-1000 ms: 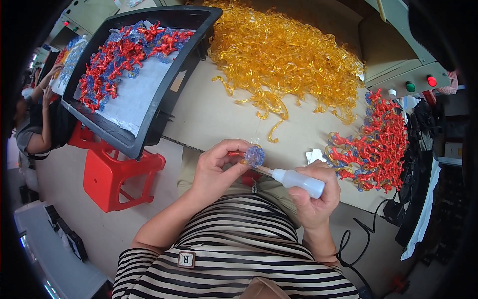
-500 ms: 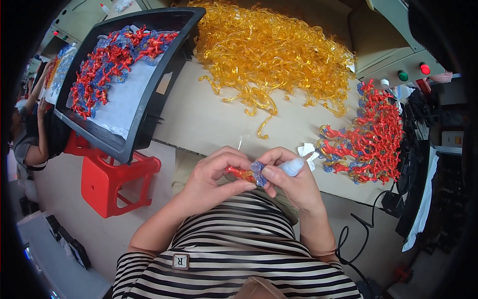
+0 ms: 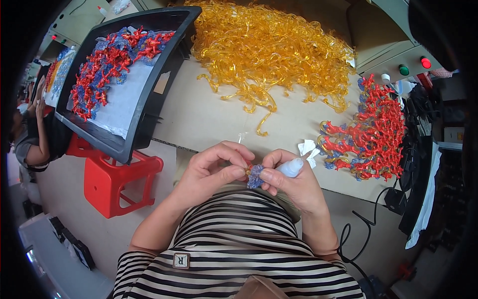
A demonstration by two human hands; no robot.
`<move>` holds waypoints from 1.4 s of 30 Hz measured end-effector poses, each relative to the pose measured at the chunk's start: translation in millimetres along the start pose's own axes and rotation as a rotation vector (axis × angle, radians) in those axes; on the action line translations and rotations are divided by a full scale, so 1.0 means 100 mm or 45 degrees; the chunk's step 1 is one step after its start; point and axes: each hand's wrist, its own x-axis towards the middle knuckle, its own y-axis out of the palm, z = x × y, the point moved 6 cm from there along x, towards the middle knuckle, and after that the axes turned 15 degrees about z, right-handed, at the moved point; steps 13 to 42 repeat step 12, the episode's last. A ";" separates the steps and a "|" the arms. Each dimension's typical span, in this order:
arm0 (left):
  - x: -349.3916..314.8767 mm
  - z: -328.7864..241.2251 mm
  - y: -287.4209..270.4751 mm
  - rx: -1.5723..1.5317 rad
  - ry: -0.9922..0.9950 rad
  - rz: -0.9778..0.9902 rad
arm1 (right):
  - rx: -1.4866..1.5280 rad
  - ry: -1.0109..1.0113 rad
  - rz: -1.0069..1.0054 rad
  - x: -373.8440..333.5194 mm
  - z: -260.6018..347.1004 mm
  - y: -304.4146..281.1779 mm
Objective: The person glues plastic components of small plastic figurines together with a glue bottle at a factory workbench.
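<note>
In front of my striped shirt, both hands meet on a small translucent plastic figurine [image 3: 254, 177]. Its frilly blue-purple part faces me, with bits of red and amber beside it. My left hand [image 3: 206, 172] is closed, thumb and fingertips pinching the red and amber end, which is mostly covered. My right hand [image 3: 294, 187] pinches the blue-purple part between thumb and fingers. That same hand also keeps a small pale squeeze bottle [image 3: 291, 168] tucked against its index finger, the nozzle pointing up and right.
A heap of amber curled plastic pieces [image 3: 274, 55] covers the table's back. Red and blue figurines [image 3: 373, 132] stand bunched at right, near crumpled white paper [image 3: 308, 151]. A black tray [image 3: 142, 107] of similar pieces sits left, above a red stool [image 3: 102, 187]. Another person [image 3: 32, 142] is at far left.
The figurine has turned and shifted slightly left; its red body, visible before, is now mostly behind my left fingers. My left fingers have lifted and regripped. The bottle stays in my right hand.
</note>
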 end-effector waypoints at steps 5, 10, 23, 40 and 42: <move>0.00 0.00 -0.01 0.068 0.015 0.001 | 0.024 0.025 -0.053 0.00 -0.03 0.02; 0.00 0.00 -0.02 0.079 0.014 0.011 | 0.039 0.019 -0.075 0.00 -0.05 0.02; 0.00 0.01 -0.03 0.083 0.002 0.023 | 0.033 0.020 -0.071 0.00 -0.06 0.01; 0.00 0.01 -0.03 0.083 0.002 0.023 | 0.033 0.020 -0.071 0.00 -0.06 0.01; 0.00 0.01 -0.03 0.083 0.002 0.023 | 0.033 0.020 -0.071 0.00 -0.06 0.01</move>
